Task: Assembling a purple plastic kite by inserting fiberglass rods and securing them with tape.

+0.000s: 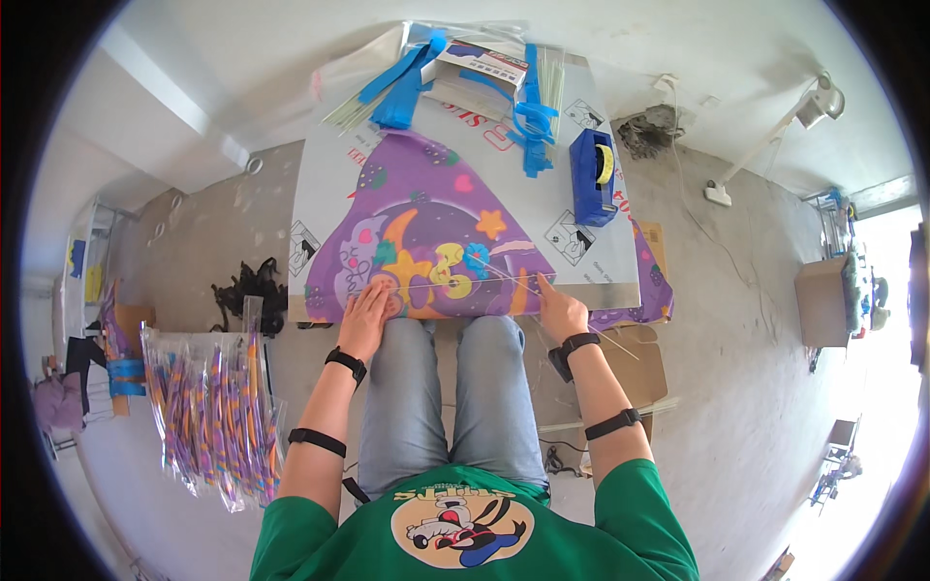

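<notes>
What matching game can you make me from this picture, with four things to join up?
Things:
1. Sheet
2. Tape dispenser
3. Left hand
4. T-shirt

Clues:
A. Blue
B. Green, with a round cartoon picture
C. Purple, printed with stars and a moon
D. Touching the sheet's near edge area

Right pairs: 1-C, 2-A, 3-D, 4-B

The person's left hand (362, 320) lies palm down, its fingers (370, 296) stretched forward and held close together. The right hand (563, 313) is partly curled, index finger (543, 286) leading. Both bare forearms (325, 402) angle inward, wrists (358, 341) nearly straight.
</notes>
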Action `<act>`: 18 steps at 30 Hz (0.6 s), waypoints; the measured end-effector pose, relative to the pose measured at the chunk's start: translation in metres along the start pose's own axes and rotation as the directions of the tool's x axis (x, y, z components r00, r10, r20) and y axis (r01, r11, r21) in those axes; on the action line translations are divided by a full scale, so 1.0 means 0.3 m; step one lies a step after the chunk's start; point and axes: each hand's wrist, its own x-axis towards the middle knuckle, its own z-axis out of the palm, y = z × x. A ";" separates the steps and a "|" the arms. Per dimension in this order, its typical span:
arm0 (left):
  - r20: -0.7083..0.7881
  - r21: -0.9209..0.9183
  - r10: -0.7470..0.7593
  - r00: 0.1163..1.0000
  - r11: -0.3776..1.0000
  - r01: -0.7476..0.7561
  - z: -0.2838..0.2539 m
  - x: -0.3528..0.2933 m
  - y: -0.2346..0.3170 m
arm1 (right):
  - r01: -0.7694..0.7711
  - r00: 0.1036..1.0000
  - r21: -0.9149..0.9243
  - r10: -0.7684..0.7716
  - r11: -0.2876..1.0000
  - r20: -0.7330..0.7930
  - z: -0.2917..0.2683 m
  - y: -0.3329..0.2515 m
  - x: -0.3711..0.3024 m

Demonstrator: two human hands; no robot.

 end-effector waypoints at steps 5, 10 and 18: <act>-0.002 0.003 0.003 1.000 1.000 -0.003 -0.001 0.002 0.003 | -0.024 0.999 0.005 0.024 1.000 0.039 -0.002 -0.006 0.004; -0.025 0.012 0.006 1.000 1.000 -0.006 0.007 -0.001 -0.002 | -0.021 0.999 0.019 0.020 1.000 0.048 -0.001 -0.006 0.004; -0.014 0.028 0.015 1.000 1.000 -0.015 -0.001 -0.001 0.005 | -0.044 0.996 0.058 0.040 0.997 0.075 0.000 -0.010 0.011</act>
